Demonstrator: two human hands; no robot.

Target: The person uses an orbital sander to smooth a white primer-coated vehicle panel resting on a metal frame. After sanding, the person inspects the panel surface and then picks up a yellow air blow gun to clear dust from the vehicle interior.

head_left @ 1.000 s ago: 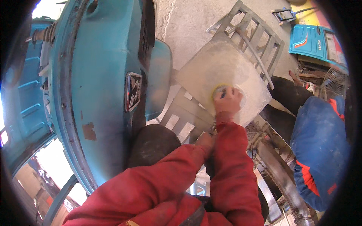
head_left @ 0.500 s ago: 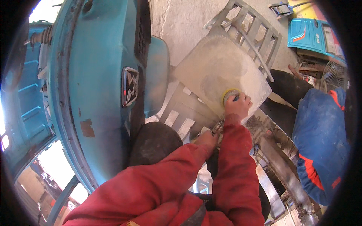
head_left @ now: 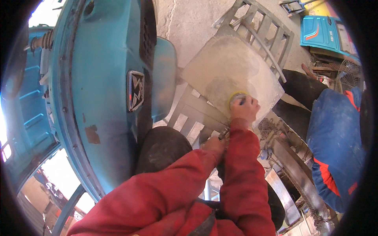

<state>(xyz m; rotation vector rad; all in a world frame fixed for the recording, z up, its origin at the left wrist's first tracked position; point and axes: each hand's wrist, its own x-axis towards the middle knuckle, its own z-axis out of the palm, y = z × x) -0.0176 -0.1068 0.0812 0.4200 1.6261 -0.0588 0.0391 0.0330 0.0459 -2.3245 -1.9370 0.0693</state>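
My right hand [head_left: 245, 106] grips a round sanding tool [head_left: 237, 97] with a yellow rim, pressed on a pale, dusty flat panel [head_left: 210, 59] that has darker round patches. Below it, beside my right forearm, my left hand [head_left: 212, 146] is closed near some small metal part at the panel's lower edge; what exactly it holds is mostly hidden. The panel lies over grey slatted metal frames [head_left: 195, 108], visible at its upper right and lower left.
A turquoise vehicle body [head_left: 98, 70] with a badge stands at my left. At right are another person in blue clothing [head_left: 334, 145] and dark trousers, a turquoise door panel [head_left: 321, 31], a wire fan guard [head_left: 346, 74] and metal beams [head_left: 299, 173]. Pale concrete floor [head_left: 185, 27] shows behind.
My right hand and the sanding tool moved right over the panel, then slightly back up and left. The darker patch looks larger. My left hand has barely moved.
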